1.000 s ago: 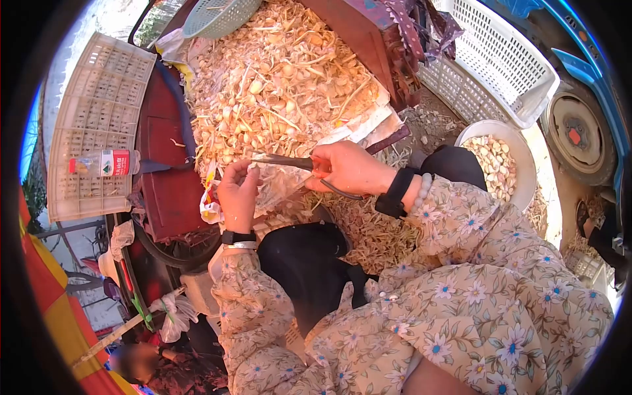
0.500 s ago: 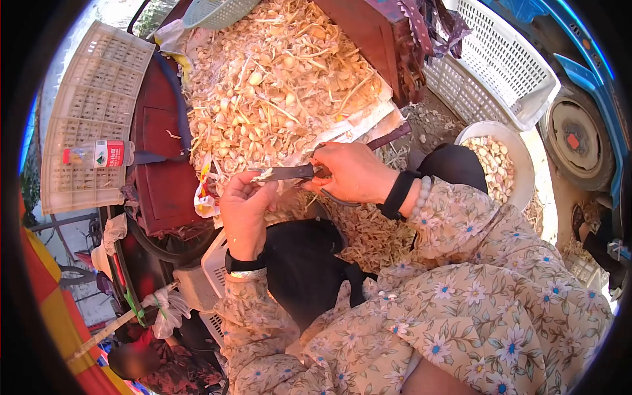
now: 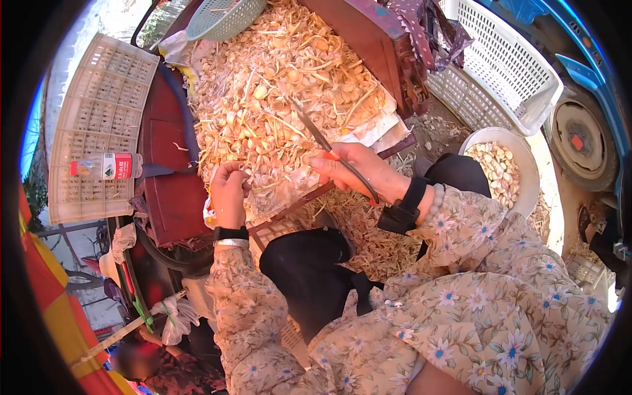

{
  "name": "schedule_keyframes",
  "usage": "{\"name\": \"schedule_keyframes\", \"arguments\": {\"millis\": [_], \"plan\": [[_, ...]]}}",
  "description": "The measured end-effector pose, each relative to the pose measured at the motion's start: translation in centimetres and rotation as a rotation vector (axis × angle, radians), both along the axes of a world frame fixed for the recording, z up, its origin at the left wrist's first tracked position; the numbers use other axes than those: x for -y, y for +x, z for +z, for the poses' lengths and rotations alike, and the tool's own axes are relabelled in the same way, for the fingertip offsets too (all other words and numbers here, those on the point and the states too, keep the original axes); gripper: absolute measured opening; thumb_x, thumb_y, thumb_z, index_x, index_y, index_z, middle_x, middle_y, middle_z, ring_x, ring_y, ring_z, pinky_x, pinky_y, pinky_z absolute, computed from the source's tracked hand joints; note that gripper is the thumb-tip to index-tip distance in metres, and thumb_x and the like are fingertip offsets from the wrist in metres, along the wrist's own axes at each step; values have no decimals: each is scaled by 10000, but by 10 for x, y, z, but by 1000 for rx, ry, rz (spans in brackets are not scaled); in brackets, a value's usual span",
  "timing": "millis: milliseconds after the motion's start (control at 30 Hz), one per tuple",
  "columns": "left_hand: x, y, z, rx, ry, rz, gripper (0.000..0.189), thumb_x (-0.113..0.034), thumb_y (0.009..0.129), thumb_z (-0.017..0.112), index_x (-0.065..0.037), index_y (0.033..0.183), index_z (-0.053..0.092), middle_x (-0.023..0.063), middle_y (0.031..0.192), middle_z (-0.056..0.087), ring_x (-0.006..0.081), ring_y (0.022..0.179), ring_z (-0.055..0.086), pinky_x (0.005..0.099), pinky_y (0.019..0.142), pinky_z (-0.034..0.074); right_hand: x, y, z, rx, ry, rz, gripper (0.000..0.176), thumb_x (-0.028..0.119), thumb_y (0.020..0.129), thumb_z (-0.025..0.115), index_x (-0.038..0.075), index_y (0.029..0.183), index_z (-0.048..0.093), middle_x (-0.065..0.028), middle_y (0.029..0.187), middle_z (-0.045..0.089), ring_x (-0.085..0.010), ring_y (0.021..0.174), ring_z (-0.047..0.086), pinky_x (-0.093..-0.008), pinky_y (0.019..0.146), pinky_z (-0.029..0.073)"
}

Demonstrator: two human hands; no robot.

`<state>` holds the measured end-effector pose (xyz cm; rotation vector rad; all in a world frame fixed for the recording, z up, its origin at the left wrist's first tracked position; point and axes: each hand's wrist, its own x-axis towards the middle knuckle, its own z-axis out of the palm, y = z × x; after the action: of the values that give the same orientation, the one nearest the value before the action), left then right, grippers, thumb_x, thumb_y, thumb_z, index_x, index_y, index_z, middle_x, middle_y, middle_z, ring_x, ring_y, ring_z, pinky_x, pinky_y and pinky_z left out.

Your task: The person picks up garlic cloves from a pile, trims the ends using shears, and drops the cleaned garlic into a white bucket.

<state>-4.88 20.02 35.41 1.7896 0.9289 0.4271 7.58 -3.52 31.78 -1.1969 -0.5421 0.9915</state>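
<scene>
My right hand [image 3: 359, 172] is closed around a pair of dark scissors [image 3: 308, 124] with orange bits on the handle. Their long narrow blades point up and left over a heap of garlic [image 3: 263, 125], a mix of cloves, papery skins and dry stems. At the heap's lower left edge is my left hand [image 3: 230, 194], its fingers curled and thumb near the fingertips. Whatever it may pinch is too small to make out. The two hands are apart, and the blades touch neither the left hand nor anything I can make out.
A white bucket [image 3: 469, 141] of garlic cloves stands at right, below a white plastic crate [image 3: 507, 72]. Another crate [image 3: 99, 85] at left bears a plastic bottle [image 3: 112, 166]. A green basket [image 3: 224, 20] sits behind the heap. Another person [image 3: 184, 375] is at lower left.
The scissors have swung from pointing left at my left hand to pointing up over the heap. My left hand has moved slightly left and away from my right hand.
</scene>
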Motion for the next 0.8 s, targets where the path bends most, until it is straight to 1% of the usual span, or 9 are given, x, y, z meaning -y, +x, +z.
{"name": "schedule_keyframes", "arguments": {"millis": [100,167,267,400,500,600,633,733,800], "plan": [[-58,13,-56,-255,361,-76,242,-129,753,620,-26,971,602,71,729,617,158,603,577,275,568,456,-7,0,-16,14,24,-21,435,467,807,611,39,747,571,31,578,472,-44,516,408,-209,460,321],[-55,20,-59,-449,561,-133,333,-208,703,686,-62,998,639,127,811,652,234,736,626,334,689,478,-6,2,-14,25,42,-50,426,459,805,617,40,741,574,37,574,459,-44,516,399,-212,460,315],[-30,21,-58,-401,882,-287,313,-114,706,697,-32,1000,630,86,714,627,175,642,600,289,603,470,-9,2,-17,-1,53,-60,424,453,803,621,41,719,563,38,573,457,-47,519,400,-217,466,318],[-12,24,-44,-516,816,-279,279,-180,700,685,-53,944,638,172,826,644,311,748,623,368,668,475,-12,-3,-21,105,56,-26,439,460,798,623,39,699,551,35,573,456,-62,522,395,-235,471,325],[-13,15,-48,-434,780,-244,210,-148,752,651,-32,923,617,135,775,640,250,645,608,328,577,463,-11,-6,-27,168,97,-56,446,465,793,628,41,684,542,32,571,448,-69,531,394,-247,475,333],[3,9,-33,-48,-1,-58,151,-116,808,604,-32,931,576,74,737,612,149,564,554,246,498,418,-6,-4,-21,205,67,-67,452,466,790,633,40,676,536,28,573,444,-74,545,396,-253,484,342],[9,7,-29,46,-148,-33,137,-69,850,536,-45,985,526,58,759,585,87,551,502,188,469,373,-6,-4,-21,191,61,-61,453,465,789,635,38,675,534,26,574,444,-74,550,398,-253,487,344],[31,1,-12,272,-495,24,160,-42,853,499,-47,1013,508,96,795,586,100,557,497,198,468,378,-10,-6,-22,144,72,-51,454,460,788,638,34,674,535,24,577,446,-75,556,398,-254,492,345],[39,-4,-6,303,-549,-28,203,-23,848,478,-45,1049,502,123,839,588,95,550,467,198,460,366,-14,-9,-27,117,103,-48,448,454,787,642,32,678,541,24,580,448,-76,559,399,-252,493,344]]}}
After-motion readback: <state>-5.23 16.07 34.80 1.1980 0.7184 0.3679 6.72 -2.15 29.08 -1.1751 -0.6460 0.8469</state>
